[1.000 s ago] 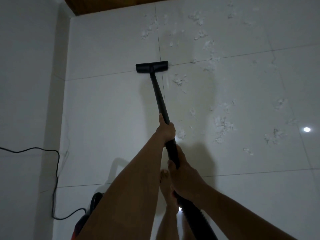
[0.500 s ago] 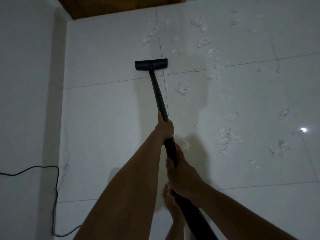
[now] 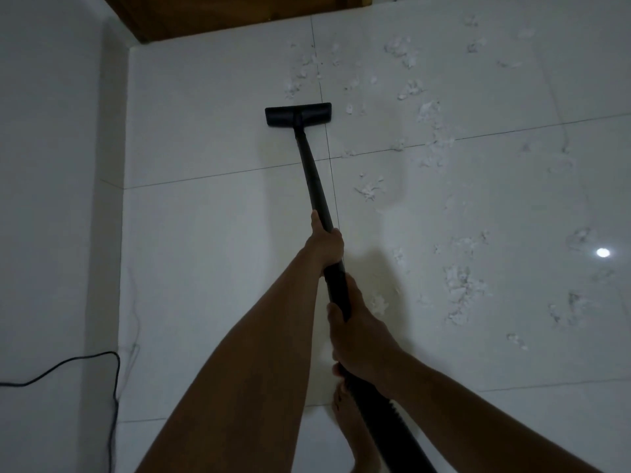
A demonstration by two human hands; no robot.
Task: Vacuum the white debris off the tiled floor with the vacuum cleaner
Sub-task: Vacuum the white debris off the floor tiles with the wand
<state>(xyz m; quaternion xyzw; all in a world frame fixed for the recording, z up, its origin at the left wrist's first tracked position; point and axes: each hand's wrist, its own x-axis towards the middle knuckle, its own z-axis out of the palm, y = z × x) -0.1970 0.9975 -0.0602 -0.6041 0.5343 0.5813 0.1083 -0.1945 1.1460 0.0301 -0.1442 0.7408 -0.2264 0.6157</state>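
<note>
A black vacuum wand (image 3: pixel 313 180) runs from my hands out to its flat black floor head (image 3: pixel 298 115), which lies on the white tiled floor (image 3: pixel 205 233). My left hand (image 3: pixel 325 245) grips the wand higher up. Closer to me, my right hand (image 3: pixel 358 331) grips it where the ribbed hose begins. White debris (image 3: pixel 459 288) is scattered in clumps to the right of the wand and just beyond the head (image 3: pixel 300 75).
A white wall (image 3: pixel 51 182) runs along the left. A black power cord (image 3: pixel 112 380) trails along its base. A brown wooden door or panel (image 3: pixel 218 13) closes the far end. My bare foot (image 3: pixel 351 425) stands under the hose.
The floor head has been pushed forward past the tile joint toward the far debris. The view has moved forward and more of the wooden panel shows.
</note>
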